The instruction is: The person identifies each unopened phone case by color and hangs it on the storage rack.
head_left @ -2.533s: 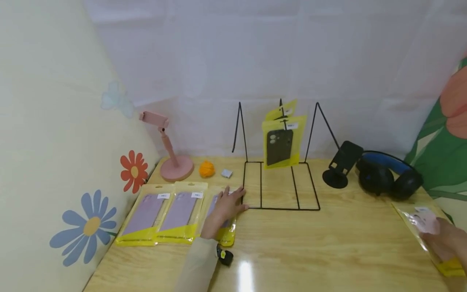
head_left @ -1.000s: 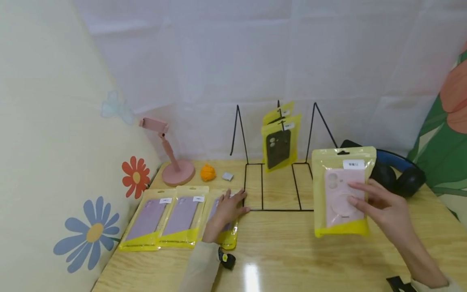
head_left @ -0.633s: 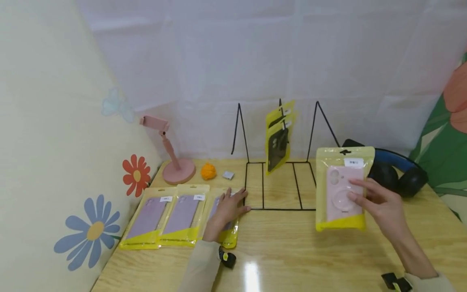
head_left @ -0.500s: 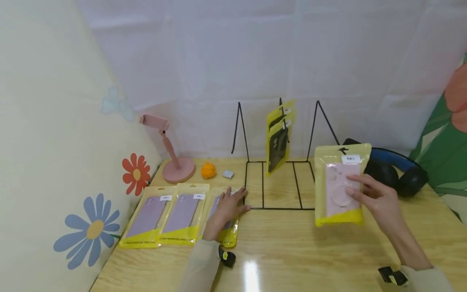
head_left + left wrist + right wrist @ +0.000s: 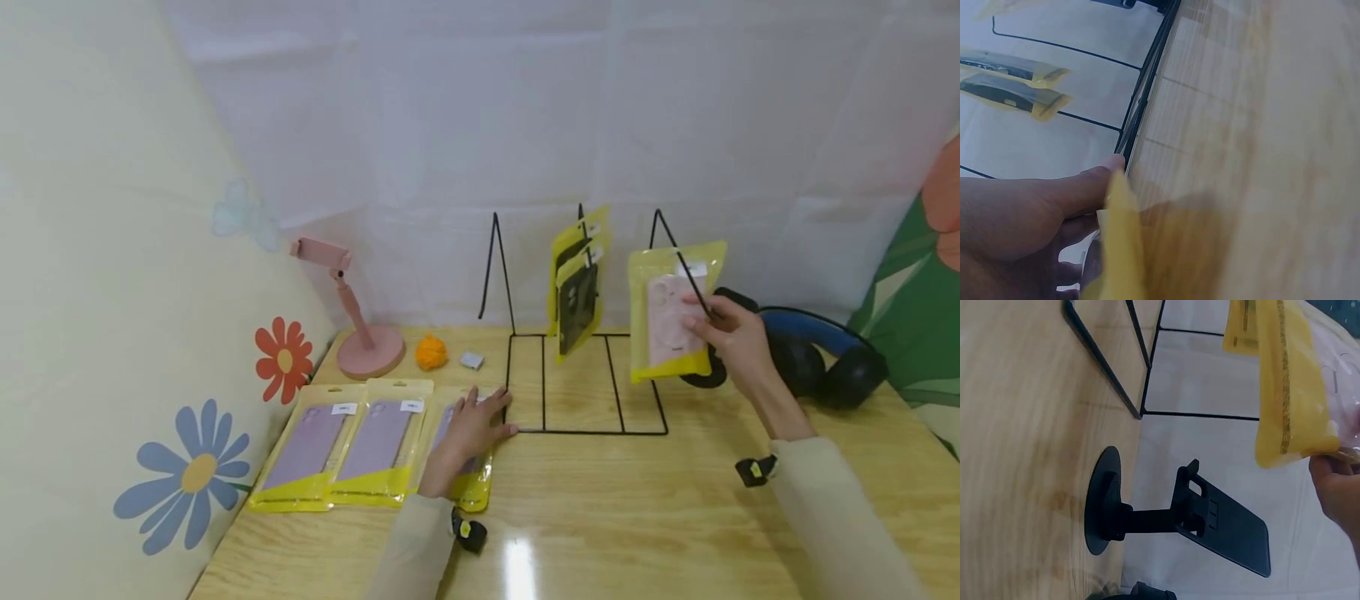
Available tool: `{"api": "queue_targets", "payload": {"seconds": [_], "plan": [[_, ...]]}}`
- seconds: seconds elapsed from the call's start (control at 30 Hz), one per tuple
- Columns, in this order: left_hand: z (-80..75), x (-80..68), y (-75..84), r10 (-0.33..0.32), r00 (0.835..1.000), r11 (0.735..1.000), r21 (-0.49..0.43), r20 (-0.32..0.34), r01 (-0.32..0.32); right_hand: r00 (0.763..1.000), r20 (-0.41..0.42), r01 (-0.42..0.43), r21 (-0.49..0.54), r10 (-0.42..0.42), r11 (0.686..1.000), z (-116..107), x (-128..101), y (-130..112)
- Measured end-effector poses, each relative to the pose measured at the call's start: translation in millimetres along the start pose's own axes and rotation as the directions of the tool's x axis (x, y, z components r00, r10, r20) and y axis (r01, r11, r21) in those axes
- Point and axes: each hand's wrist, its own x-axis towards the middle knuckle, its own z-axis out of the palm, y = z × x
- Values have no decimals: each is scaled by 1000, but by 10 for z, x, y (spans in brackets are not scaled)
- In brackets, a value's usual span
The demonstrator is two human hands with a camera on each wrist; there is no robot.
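Observation:
My right hand (image 5: 722, 327) pinches a yellow packet with a pink phone case (image 5: 670, 312) and holds it upright against the right-hand prong of the black wire rack (image 5: 588, 429). In the right wrist view the packet (image 5: 1285, 381) hangs above my fingers (image 5: 1335, 481). Two packets with dark cases (image 5: 577, 283) hang on the rack's middle prong. My left hand (image 5: 468, 421) lies flat on a packet with a purple case (image 5: 468, 492) next to the rack's left front corner. The left wrist view shows my thumb (image 5: 1079, 187) at the rack wire (image 5: 1147, 94).
Two more purple-case packets (image 5: 307, 437) (image 5: 375, 433) lie left of my left hand. At the back stand a pink phone holder (image 5: 352, 317), an orange ball (image 5: 427, 352) and a small grey block (image 5: 471, 360). A black phone stand (image 5: 1179, 519) and headphones (image 5: 825, 358) sit right of the rack.
My right hand brought the pink-case packet from the table's right front edge up and back to the rack's right prong. The hanging dark packets have turned slightly. My left hand stayed put.

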Motion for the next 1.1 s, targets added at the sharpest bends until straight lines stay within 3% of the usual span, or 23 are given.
{"api": "queue_targets", "payload": {"seconds": [0.3,0.53,0.63,0.7,0.77,0.87,0.97,1.1], "plan": [[9,-33,14,1,1000,1000,-3,-1,-1,997,-75,-5,53,9,999,99,304,122],[-1,-39,6,15,1000,999,-30,-13,-15,991,-130,30,125,-14,992,84,281,185],[-20,-48,7,35,999,999,-33,-28,-35,985,-174,-14,-20,11,1000,15,99,193],[-8,-45,5,45,998,999,-26,-41,-46,983,-181,-66,-155,38,986,-58,-83,185],[0,-36,7,47,997,999,-7,-56,-47,986,-162,-95,-303,47,948,-129,-274,163],[2,-5,14,48,995,998,32,-87,-45,995,-88,-78,-436,44,897,-219,-526,108],[-27,10,43,40,993,997,72,-112,-32,999,7,-26,-507,34,862,-289,-697,35],[-71,-19,88,8,993,995,100,-114,4,995,91,19,-538,36,843,-339,-812,-64]]}}
